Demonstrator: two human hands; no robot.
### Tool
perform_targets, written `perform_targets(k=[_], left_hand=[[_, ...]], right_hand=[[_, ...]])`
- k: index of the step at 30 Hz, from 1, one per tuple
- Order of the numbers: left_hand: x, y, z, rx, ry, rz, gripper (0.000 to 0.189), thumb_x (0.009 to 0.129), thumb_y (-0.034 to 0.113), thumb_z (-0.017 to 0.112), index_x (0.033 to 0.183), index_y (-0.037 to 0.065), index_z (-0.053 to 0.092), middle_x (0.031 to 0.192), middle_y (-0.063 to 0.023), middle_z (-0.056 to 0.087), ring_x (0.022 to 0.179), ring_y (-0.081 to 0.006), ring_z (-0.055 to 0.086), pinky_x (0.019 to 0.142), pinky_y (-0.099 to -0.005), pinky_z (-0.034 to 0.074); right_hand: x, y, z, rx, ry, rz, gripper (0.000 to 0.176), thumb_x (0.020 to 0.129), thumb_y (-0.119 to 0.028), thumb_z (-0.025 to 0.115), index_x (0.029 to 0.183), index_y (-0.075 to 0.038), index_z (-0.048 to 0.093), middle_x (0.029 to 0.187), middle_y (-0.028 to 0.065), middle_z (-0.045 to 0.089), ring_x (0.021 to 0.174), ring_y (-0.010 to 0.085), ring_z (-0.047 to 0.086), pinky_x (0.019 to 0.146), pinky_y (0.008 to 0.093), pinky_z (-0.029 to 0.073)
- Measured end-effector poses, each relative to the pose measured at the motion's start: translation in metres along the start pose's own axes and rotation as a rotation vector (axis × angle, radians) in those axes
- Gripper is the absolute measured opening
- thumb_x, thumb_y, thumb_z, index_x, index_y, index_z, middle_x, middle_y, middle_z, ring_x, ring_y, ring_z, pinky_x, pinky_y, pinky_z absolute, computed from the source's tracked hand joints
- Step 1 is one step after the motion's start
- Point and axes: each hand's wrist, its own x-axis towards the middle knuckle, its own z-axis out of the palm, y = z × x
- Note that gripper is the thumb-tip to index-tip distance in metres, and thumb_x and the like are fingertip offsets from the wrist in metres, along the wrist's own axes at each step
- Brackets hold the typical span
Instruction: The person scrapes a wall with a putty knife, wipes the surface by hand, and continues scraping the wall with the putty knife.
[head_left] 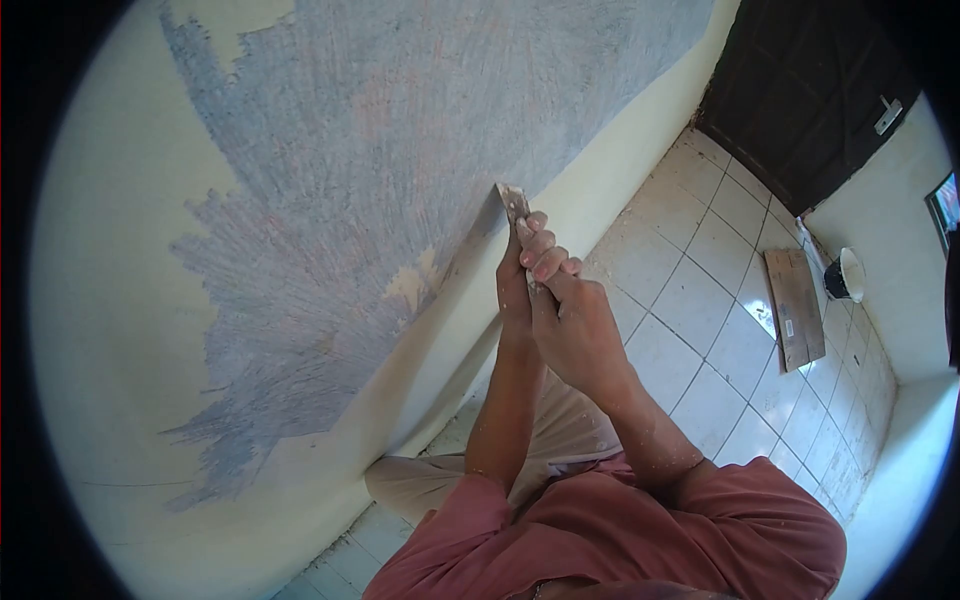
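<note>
Head view shows my left hand [513, 275] and right hand [580, 308] clenched around the scraper [514, 206], its blade seemingly against the patchy wall [320, 150], where too steep a push could gouge it.

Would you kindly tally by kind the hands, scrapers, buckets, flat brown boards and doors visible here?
Hands: 2 (left hand, right hand)
Scraper: 1
Bucket: 1
Flat brown board: 1
Door: 1
Total: 6
</note>
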Motion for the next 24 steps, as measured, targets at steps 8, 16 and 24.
perform_targets(k=[8,16,24], left_hand=[[-0.002,-0.003,-0.002,0.044,0.004,0.042,0.022,0.100,0.028,0.034,0.097,0.011,0.048,0.060,0.0058,0.046,0.054,-0.0096,0.052,0.072,-0.0364,0.048],[-0.004,-0.002,0.010,0.063,-0.036,0.065,0.020,0.100,0.026,0.035,0.097,0.010,0.047,0.061,0.0058,0.046,0.054,-0.0097,0.051,0.072,-0.0353,0.048],[-0.018,-0.002,0.032,0.023,-0.154,0.090,0.021,0.100,0.026,0.034,0.101,0.009,0.047,0.063,0.0056,0.049,0.056,-0.0103,0.055,0.074,-0.0351,0.048]], right_hand=[[0.005,0.001,-0.001,0.040,0.029,-0.028,0.017,0.086,-0.005,0.048,0.095,0.007,0.057,0.082,0.0295,0.059,0.079,0.0454,0.059,0.066,0.0443,0.048],[-0.002,-0.004,-0.002,0.050,-0.027,-0.077,0.016,0.086,-0.003,0.048,0.092,0.007,0.058,0.078,0.0299,0.058,0.076,0.0447,0.059,0.064,0.0433,0.047],[-0.010,-0.021,0.002,0.062,-0.037,-0.209,0.016,0.086,-0.002,0.046,0.093,0.006,0.057,0.079,0.0286,0.059,0.075,0.0445,0.059,0.063,0.0445,0.047]])
